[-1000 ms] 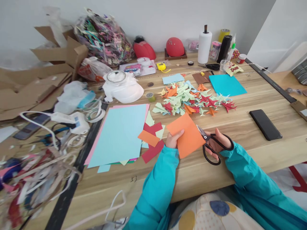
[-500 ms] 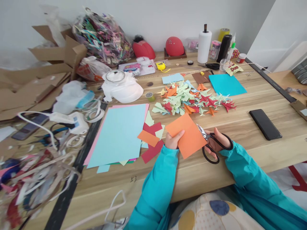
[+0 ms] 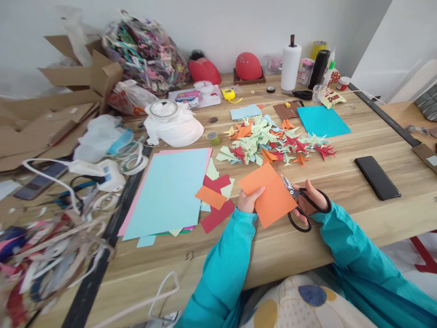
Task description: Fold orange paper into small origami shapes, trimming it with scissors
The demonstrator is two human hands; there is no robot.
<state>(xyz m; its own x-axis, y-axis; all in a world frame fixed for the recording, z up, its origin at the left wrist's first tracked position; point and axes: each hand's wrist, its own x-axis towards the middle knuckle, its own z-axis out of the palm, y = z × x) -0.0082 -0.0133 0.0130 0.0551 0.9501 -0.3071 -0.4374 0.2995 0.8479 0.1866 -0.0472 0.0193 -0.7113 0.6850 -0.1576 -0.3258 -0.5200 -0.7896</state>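
An orange sheet of paper (image 3: 271,196) is pinched in my left hand (image 3: 248,200), with the thumb lying on top. My right hand (image 3: 312,200) has its fingers through the black handles of a pair of scissors (image 3: 292,192). Their metal blades meet the sheet's right edge, and part of the blades is hidden by the paper. Left of my left hand lie red paper strips (image 3: 217,217) and a small orange strip (image 3: 210,197). Beyond the sheet spreads a pile of folded paper pieces (image 3: 259,139) in green, orange and red.
A stack of large sheets, light blue on top (image 3: 170,191), lies to the left. A black phone (image 3: 377,177) rests at the right. Turquoise paper (image 3: 323,120) is further back. Cords, ribbons and a cardboard box (image 3: 82,77) crowd the left side.
My left hand and the orange sheet have shifted slightly to the right, toward the scissors. The right hand stays almost in place.
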